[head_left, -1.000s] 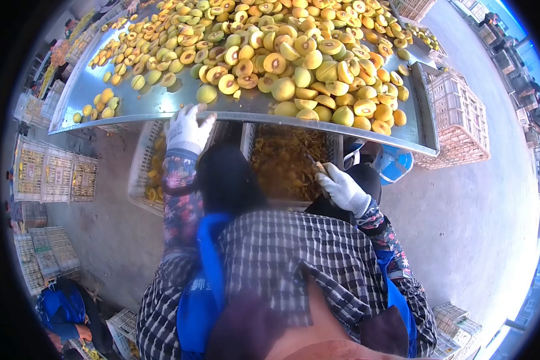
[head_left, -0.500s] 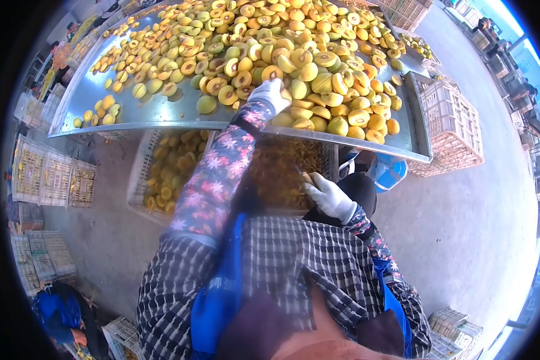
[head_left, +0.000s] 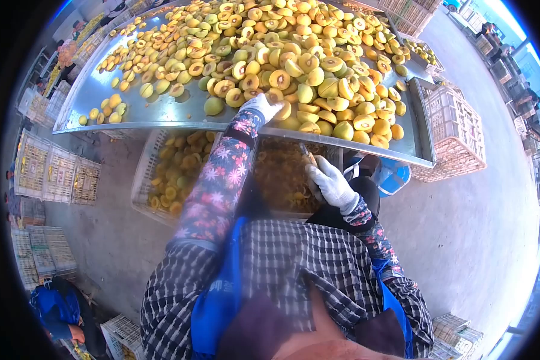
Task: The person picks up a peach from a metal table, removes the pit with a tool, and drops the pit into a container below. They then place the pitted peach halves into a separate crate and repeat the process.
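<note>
At the near edge of the metal table, my left hand (head_left: 260,108), in a white glove, is closed at the fingertips on a yellow peach half (head_left: 275,95). The heap of cut peaches (head_left: 327,90) spreads beyond it, many with brown pit hollows or pits facing up. Lower and to the right, my gloved right hand (head_left: 333,185) is wrapped round the handle of a small knife (head_left: 309,155), its blade tilted up towards the table edge. Beneath the blade sits a crate of brown scraps (head_left: 282,180), partly hidden by the table.
The raised rim of the metal table (head_left: 180,126) runs across in front of me. Under it, left of my forearm, stands a crate of peaches (head_left: 173,171). Stacked plastic crates (head_left: 453,129) flank the table on the right, more crates (head_left: 54,171) on the left. A person (head_left: 60,309) sits at lower left.
My left hand has drawn back from the heap towards the table's near edge with the peach half. My right hand has turned slightly, and the knife blade shows more clearly. The view has shifted slightly.
</note>
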The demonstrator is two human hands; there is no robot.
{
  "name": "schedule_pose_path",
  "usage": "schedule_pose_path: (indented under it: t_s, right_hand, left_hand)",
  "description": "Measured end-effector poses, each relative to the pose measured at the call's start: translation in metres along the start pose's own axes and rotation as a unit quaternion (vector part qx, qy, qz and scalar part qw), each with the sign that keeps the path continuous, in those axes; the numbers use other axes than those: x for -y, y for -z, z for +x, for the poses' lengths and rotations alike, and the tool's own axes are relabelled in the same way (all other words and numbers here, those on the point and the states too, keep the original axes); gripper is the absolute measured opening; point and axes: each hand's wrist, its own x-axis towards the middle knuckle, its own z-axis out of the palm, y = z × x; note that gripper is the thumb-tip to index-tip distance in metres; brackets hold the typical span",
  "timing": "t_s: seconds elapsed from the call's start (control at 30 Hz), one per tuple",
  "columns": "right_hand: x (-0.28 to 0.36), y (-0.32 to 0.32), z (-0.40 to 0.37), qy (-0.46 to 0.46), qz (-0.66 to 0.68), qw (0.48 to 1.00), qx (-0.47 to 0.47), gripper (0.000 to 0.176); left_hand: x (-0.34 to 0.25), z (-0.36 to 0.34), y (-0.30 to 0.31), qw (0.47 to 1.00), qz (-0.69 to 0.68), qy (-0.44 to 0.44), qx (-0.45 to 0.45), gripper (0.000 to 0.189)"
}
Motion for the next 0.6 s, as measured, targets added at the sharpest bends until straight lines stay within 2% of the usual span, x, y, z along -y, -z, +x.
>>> schedule_pose_path:
  t_s: [0.03, 0.07, 0.1, 0.17, 0.27, 0.3, 0.33, 0.37, 0.4, 0.47, 0.5, 0.53, 0.6]
  right_hand:
    - [0.001, -0.001, -0.002, -0.012, 0.027, 1.000, 0.006, 0.021]
    - [0.001, -0.002, -0.004, -0.024, 0.046, 0.999, 0.008, 0.021]
    - [0.002, -0.003, -0.006, -0.036, 0.066, 0.997, 0.010, 0.020]
    - [0.004, -0.004, -0.008, -0.047, 0.077, 0.996, 0.005, 0.020]
    - [0.010, -0.002, -0.010, -0.045, 0.050, 0.998, -0.015, 0.022]
    - [0.009, -0.001, -0.011, -0.033, 0.043, 0.998, -0.023, 0.023]
    - [0.009, 0.000, -0.009, -0.013, 0.039, 0.999, -0.033, 0.025]
    - [0.010, 0.001, -0.009, 0.007, 0.036, 0.998, -0.042, 0.027]
    - [0.015, -0.001, -0.008, 0.024, 0.040, 0.998, -0.044, 0.029]
    - [0.035, -0.007, -0.008, 0.063, 0.054, 0.996, -0.041, 0.028]
    - [0.041, -0.009, -0.005, 0.096, -0.019, 0.993, -0.061, 0.028]
    - [0.046, -0.012, -0.001, 0.130, -0.092, 0.984, -0.083, 0.028]
    - [0.047, -0.013, 0.010, 0.214, -0.229, 0.943, -0.117, 0.027]
  left_hand:
    - [-0.002, 0.002, 0.003, 0.999, -0.011, -0.014, 0.043, 0.076]
    - [0.009, 0.023, -0.019, 0.998, -0.027, -0.058, 0.012, 0.078]
    - [0.003, 0.023, -0.026, 0.997, 0.010, -0.074, 0.019, 0.076]
    - [-0.002, 0.021, -0.030, 0.996, -0.012, -0.087, -0.011, 0.072]
    - [0.013, 0.023, -0.044, 0.976, -0.148, -0.144, -0.067, 0.059]
    - [0.010, 0.015, -0.045, 0.928, -0.331, -0.167, -0.034, 0.055]
    - [0.005, -0.002, -0.043, 0.845, -0.502, -0.182, 0.002, 0.052]
    - [0.003, -0.020, -0.040, 0.731, -0.655, -0.189, 0.036, 0.050]
    - [0.001, -0.040, -0.031, 0.652, -0.727, -0.189, 0.103, 0.049]
    - [-0.014, -0.076, -0.023, 0.545, -0.807, -0.183, 0.132, 0.050]
    - [-0.023, -0.087, -0.023, 0.487, -0.841, -0.184, 0.146, 0.051]
    - [-0.029, -0.093, -0.024, 0.510, -0.829, -0.192, 0.125, 0.047]
    - [-0.037, -0.104, -0.024, 0.488, -0.846, -0.182, 0.111, 0.049]
